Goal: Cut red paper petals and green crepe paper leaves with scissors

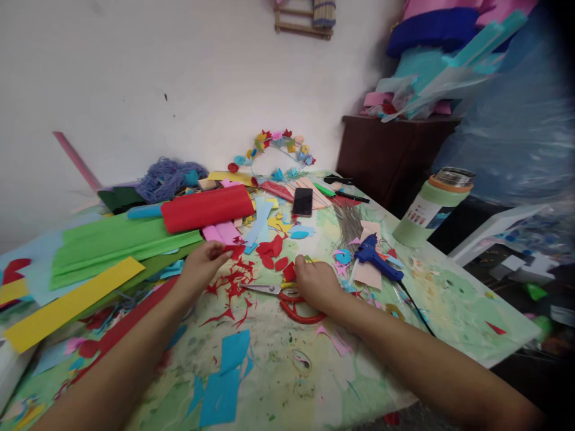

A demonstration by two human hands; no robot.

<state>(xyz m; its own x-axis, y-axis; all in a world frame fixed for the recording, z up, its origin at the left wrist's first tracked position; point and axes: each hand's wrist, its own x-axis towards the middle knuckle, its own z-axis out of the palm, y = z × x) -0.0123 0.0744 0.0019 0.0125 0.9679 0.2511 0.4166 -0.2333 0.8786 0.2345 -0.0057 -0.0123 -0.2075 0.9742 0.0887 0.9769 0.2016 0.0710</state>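
Nearest me, between my forearms, blue paper [220, 398] lies on the table. A forearm lowered and swept inward could drag it out of place.

Ahead of it, the scissors [263, 288] lie with their handles close against my right hand [318, 284] and their blades directed toward my left. Caution: drawing the left hand low across the gap could bring it against the tip.

Right hand: forearm angled inward, back of the hand up, fingers curled in. A red scrap [290, 272] shows at the fingertips; I cannot tell whether they grip it, or whether any finger bears on a handle.

Left hand [209, 260]: forearm angled inward, thumb and fingertips closed in a pinch on one end of a red paper piece [234, 251], which projects toward the right hand. Excess pressure could crease it; a slack pinch could drop it among the red offcuts [231, 281] just below, where matching colour would hide it.

To the right of my right hand rests a glue gun [380, 260]. Its cord [417, 308] runs back toward my right forearm; an outward swing could snag it.

Beyond and between both hands, red petals [269, 248] lie loose; a brushing knuckle could scatter them.
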